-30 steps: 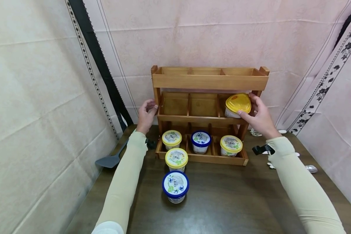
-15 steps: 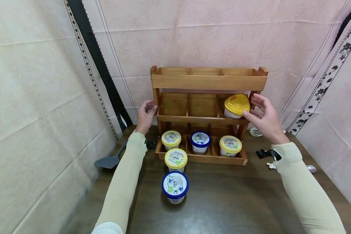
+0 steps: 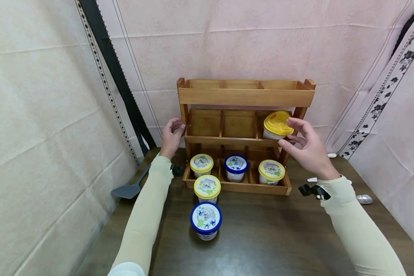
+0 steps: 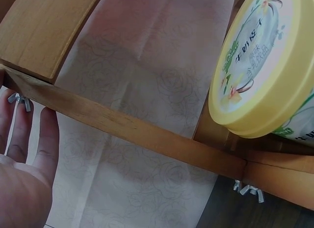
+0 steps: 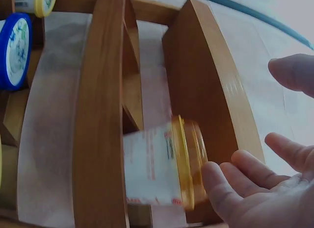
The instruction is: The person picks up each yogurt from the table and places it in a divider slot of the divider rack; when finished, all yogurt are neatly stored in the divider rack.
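Holding nothing, right grip [image 3: 308, 148] gapes beside yellow-lidded tub [image 3: 276, 123] in rack [image 3: 245, 98]; left grip [image 3: 171, 138], unclenched, touches rack.

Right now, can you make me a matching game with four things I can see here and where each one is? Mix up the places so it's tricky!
Things:
1. grey spatula
2. tub with the shiny yellow lid
3. blue-lidded tub nearest the person
4. left hand

Places:
A. in the right compartment of the middle shelf
B. at the left side of the wooden rack
C. on the table, in front of the rack
D. by the table's left edge

Right pairs: 1-D, 2-A, 3-C, 4-B
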A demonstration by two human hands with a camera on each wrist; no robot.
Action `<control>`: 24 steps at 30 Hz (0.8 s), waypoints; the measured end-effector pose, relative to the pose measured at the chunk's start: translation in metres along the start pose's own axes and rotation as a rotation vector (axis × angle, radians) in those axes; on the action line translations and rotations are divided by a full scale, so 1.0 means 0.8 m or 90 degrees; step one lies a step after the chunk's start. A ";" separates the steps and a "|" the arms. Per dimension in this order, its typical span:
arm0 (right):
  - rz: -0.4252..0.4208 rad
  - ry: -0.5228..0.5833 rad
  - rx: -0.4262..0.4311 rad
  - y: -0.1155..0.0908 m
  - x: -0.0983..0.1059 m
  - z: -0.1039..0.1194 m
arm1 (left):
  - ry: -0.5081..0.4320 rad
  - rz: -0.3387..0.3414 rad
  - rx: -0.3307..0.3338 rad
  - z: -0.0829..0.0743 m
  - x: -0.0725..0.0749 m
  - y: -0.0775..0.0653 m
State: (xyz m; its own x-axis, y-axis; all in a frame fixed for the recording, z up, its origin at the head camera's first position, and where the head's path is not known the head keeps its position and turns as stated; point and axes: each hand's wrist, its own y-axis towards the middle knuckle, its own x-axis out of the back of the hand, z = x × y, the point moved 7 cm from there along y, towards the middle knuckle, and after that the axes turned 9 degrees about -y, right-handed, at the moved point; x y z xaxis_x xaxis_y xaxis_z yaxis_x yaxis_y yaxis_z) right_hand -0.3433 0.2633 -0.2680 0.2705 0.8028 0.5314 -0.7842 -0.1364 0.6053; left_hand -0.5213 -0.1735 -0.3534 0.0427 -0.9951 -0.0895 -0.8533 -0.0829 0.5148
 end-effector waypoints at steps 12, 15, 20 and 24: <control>0.107 -0.012 0.030 -0.022 -0.065 0.028 | 0.004 -0.006 -0.022 -0.001 0.000 0.000; 0.139 -0.020 0.042 -0.027 -0.086 0.031 | 0.003 -0.007 -0.018 0.000 0.000 0.000; 0.178 -0.012 0.068 -0.033 -0.120 0.036 | 0.001 -0.006 -0.013 0.002 0.000 -0.001; 0.220 0.009 0.085 -0.040 -0.147 0.042 | -0.003 -0.006 -0.014 0.003 0.001 0.000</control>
State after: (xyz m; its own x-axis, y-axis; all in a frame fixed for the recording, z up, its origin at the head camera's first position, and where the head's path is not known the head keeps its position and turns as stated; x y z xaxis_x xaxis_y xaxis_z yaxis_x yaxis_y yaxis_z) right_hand -0.3313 0.1536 -0.3305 -0.0071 0.7040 0.7102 -0.7479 -0.4751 0.4635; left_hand -0.5227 -0.1742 -0.3554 0.0487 -0.9939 -0.0987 -0.8415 -0.0940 0.5320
